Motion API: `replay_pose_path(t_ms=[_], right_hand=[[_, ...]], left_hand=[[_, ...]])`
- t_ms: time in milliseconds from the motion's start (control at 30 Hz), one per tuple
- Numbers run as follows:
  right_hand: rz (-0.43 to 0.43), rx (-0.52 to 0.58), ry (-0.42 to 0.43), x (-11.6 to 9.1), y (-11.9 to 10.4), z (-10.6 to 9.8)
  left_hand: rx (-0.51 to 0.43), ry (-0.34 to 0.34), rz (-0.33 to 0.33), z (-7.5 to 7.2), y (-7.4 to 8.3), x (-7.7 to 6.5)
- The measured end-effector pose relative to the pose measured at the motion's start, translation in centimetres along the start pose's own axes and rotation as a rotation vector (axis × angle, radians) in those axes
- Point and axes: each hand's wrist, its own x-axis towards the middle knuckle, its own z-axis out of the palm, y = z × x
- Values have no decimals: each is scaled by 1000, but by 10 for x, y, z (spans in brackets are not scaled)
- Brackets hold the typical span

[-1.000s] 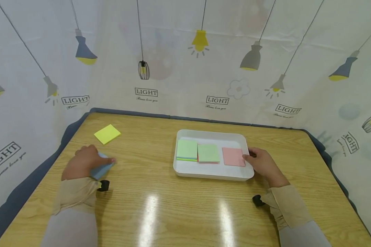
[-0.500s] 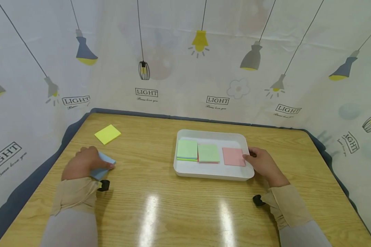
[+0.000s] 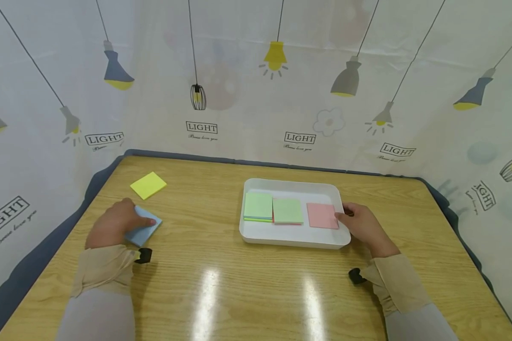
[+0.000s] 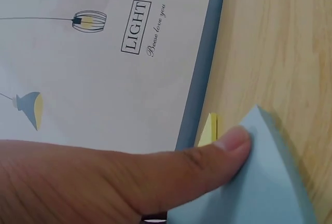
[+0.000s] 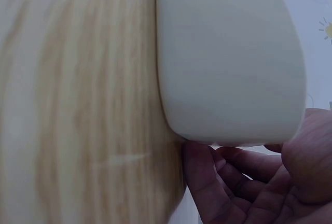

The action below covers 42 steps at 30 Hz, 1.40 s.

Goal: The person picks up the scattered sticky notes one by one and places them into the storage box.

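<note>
At the table's left, my left hand (image 3: 113, 223) holds a light blue sticky note pad (image 3: 145, 233). The thumb lies over the pad's face in the left wrist view, while the other fingers are hidden. My right hand (image 3: 362, 228) grips the right end of a white tray (image 3: 290, 238), its thumb over the rim and its fingers curled against the outer wall (image 5: 228, 63). Inside the tray, a green-topped stack of pads (image 3: 258, 205) sits at the left. Beside it are another green-topped stack (image 3: 288, 211) and a pink pad (image 3: 320, 216).
A yellow sticky note pad (image 3: 148, 185) lies on the wooden table (image 3: 196, 208) beyond my left hand. Bare tabletop stretches between the blue pad and the tray. A printed cloth backdrop (image 3: 234, 85) stands behind the table and along its sides.
The blue pad has shifted slightly and more of its face shows beside my left hand. The left thumb has moved a little over it. My right hand and the tray stay put.
</note>
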Motion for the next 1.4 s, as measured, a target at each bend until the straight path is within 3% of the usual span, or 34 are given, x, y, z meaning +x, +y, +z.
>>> replay_pose_path(t_ms=[433, 700, 967, 1133, 1400], right_hand=[[-14, -29, 14, -1, -1, -2], [-13, -19, 8, 0, 0, -1], [12, -4, -1, -2, -2, -1], [6, -17, 4, -2, -1, -1], [5, -13, 11, -3, -3, -1]], left_hand=[[-4, 38, 119, -15, 3, -6], [42, 54, 191, -22, 8, -11], [33, 122, 276, -26, 21, -19], [-39, 159, 304, -22, 31, -18], [-217, 187, 288, -10, 47, -8]])
